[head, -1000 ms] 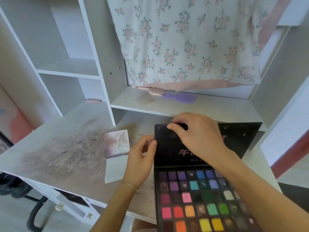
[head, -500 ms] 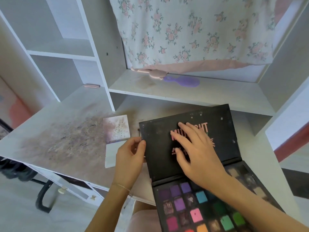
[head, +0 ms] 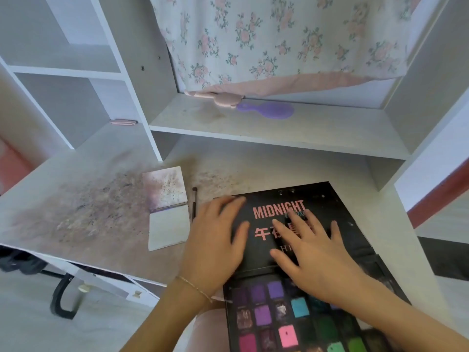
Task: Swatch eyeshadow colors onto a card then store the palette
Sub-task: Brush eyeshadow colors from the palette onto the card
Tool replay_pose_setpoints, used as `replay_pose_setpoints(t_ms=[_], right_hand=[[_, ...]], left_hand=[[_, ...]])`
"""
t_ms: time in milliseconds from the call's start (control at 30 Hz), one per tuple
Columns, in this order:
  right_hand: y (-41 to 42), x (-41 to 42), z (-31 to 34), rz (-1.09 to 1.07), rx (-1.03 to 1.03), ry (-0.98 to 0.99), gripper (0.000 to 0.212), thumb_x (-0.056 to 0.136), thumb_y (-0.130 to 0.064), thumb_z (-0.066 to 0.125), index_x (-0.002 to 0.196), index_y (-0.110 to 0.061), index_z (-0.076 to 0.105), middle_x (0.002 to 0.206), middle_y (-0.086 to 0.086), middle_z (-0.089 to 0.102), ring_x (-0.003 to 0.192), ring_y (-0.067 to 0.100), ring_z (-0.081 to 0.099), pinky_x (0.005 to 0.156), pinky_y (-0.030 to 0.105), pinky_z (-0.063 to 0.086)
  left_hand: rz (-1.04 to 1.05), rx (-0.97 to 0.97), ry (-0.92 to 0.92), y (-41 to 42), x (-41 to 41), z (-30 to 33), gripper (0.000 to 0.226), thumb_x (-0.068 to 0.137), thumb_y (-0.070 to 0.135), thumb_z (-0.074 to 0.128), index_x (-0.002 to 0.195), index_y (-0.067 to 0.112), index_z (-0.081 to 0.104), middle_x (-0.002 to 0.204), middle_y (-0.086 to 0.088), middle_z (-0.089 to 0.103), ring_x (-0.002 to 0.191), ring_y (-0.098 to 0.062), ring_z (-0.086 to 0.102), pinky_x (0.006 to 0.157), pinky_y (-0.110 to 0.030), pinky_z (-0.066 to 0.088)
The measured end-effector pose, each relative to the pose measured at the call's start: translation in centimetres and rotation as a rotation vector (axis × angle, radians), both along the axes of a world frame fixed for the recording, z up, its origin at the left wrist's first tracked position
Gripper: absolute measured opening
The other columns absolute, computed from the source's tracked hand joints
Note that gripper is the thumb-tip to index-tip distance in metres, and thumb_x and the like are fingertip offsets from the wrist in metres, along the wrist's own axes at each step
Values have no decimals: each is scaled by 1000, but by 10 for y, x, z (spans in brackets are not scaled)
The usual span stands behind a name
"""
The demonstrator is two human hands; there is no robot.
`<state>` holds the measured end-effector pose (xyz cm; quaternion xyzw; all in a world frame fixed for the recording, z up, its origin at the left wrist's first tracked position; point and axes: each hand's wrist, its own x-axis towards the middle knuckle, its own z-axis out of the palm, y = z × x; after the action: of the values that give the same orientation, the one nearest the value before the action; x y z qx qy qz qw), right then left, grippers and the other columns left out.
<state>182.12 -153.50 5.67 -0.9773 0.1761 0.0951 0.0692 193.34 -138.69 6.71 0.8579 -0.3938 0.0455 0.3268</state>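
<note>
Lid of the black multicolour eyeshadow palette (head: pixel 299 252) now lies folded flat back on the stained white desk (head: pixel 101 199); left hand (head: pixel 215 240) and right hand (head: pixel 317 252) press it, fingers spread. Smudged white card (head: pixel 165 190) sits beside it, so storing isn't close.

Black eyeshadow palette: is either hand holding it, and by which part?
Neither grips it: left hand and right hand press flat on the black eyeshadow palette lid.

The scene is evenly lit by soft daylight; shelf lines are bowed toward nine and three o'clock.
</note>
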Motion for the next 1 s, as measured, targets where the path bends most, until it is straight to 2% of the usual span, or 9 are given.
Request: replay_pose_setpoints(t_ms=[33,100,167,267,367,700,800,900,1000], right_hand=[[1,-3,0,0,13,56,62,87,-63,14,141,-40,-5,154,-3,-12,140,24,-16,108,60,-5],[0,-6,1,7,45,143,64,85,-66,11,140,-42,-12,153,-3,-20,138,26,-23,106,62,-7],[-5,-4,0,13,61,175,64,85,-67,10,139,-42,-14,151,-4,-24,136,25,-27,105,62,-9],[-19,10,1,6,103,187,65,85,-68,14,140,-43,-10,151,-5,-24,137,25,-26,104,64,-9],[-36,32,-1,16,110,191,66,86,-66,22,140,-43,-8,152,-5,-22,137,25,-25,103,66,-8],[-69,91,-6,-30,135,87,62,87,-62,31,140,-47,1,154,-6,-12,140,23,-18,103,64,-10],[-69,96,-11,-59,128,16,60,87,-63,31,139,-49,5,155,-8,-8,140,21,-14,104,63,-9],[-61,96,-14,-100,112,-109,56,88,-59,33,139,-46,15,155,-7,2,141,21,-7,107,60,-6],[-45,97,-15,-103,102,-230,51,92,-47,36,140,-34,26,154,-6,14,141,17,2,110,55,-2]], left_hand=[[-74,130,-39,-2,-4,0,47,92,34,45,137,22,40,137,-1,43,129,-18,34,106,-30,27],[-166,414,-52,-5,-9,-10,53,95,44,29,145,27,20,153,2,20,142,-19,10,114,-33,11],[-210,608,-34,-7,-8,-21,58,95,49,20,146,29,1,157,3,-3,143,-19,-9,115,-33,-3],[-249,701,-39,-14,7,-27,63,94,54,17,144,29,-11,154,4,-17,141,-18,-20,111,-31,-14],[-263,742,-28,-27,32,-27,64,93,55,18,144,30,-11,154,5,-18,140,-16,-20,111,-31,-14],[-242,729,46,-65,87,-23,63,95,50,25,146,27,-3,155,2,-13,142,-18,-16,114,-35,-8],[-220,693,31,-68,88,-17,62,95,48,31,147,24,7,157,-1,-3,143,-20,-8,116,-36,-1],[-171,525,-24,-63,79,-6,53,95,41,37,143,19,27,153,-4,22,142,-20,12,115,-35,17],[-111,237,-83,-42,67,6,43,94,34,42,135,20,41,139,0,44,128,-17,36,106,-31,31]])
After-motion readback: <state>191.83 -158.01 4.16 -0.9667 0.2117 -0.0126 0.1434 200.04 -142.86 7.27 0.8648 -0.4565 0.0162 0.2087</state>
